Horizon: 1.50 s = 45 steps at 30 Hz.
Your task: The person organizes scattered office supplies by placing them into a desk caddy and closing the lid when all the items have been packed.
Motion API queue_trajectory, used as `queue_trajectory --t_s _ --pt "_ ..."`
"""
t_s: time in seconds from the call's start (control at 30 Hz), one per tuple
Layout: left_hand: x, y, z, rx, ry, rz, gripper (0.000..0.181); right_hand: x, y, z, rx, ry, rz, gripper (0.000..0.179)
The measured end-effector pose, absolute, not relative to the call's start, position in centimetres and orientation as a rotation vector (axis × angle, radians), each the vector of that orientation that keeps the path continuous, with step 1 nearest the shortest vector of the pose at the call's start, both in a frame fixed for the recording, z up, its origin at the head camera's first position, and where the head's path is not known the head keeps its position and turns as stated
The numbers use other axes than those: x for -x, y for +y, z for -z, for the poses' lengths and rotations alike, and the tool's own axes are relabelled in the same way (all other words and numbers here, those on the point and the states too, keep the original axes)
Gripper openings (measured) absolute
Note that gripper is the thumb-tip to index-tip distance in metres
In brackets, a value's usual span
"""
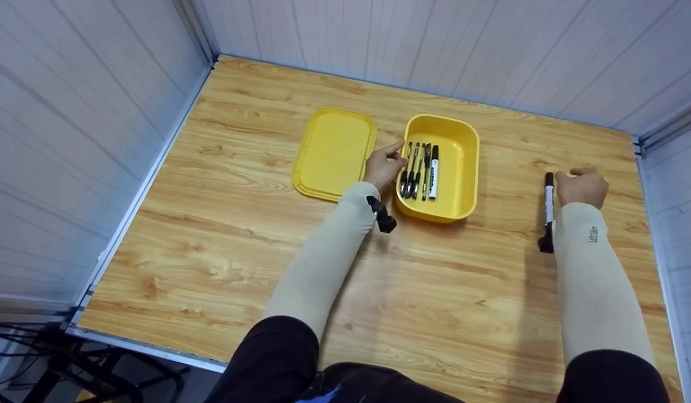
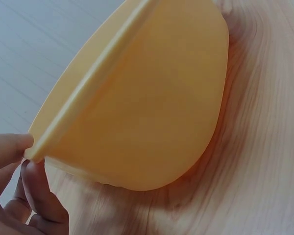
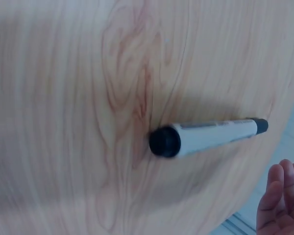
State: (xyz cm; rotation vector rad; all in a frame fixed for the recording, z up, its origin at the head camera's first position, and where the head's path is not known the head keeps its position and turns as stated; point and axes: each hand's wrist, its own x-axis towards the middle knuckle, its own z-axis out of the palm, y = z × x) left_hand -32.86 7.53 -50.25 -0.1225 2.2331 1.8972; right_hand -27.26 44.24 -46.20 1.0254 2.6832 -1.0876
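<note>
My left hand (image 1: 385, 166) pinches the left rim of a yellow plastic box (image 1: 473, 168). In the left wrist view the fingers and thumb of that hand (image 2: 29, 191) meet at the corner of the box's rim (image 2: 83, 93). Several black pens (image 1: 416, 170) and a white marker with a black cap (image 1: 433, 172) lie side by side along the box's left side. Another white marker with black ends (image 1: 549, 204) lies on the table just left of my right hand (image 1: 583, 187). The right wrist view shows a gap between this marker (image 3: 215, 135) and the hand's bent fingers (image 3: 279, 196), which hold nothing.
A yellow lid (image 1: 337, 151) lies flat on the wooden table (image 1: 211, 252), left of the box. White panel walls (image 1: 345, 39) bound the table at the back and both sides. Black cables and a metal frame (image 1: 88, 364) show below the front left edge.
</note>
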Motion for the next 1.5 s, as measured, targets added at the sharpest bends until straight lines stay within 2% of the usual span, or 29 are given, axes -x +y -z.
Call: queue_trajectory --t_s 0.57,0.93,1.5 --pt "32.6 7.4 50.7 0.109 2.278 -1.852 0.047 25.5 43.6 48.2 -1.066 2.596 1.072 0.058" --pt "33.0 7.5 50.5 0.117 2.263 -1.879 0.047 25.8 43.6 49.2 -1.086 2.611 1.051 0.045" --pt "33.0 7.6 50.2 0.098 2.295 -1.860 0.046 25.9 44.4 49.6 -1.071 2.611 1.036 0.045"
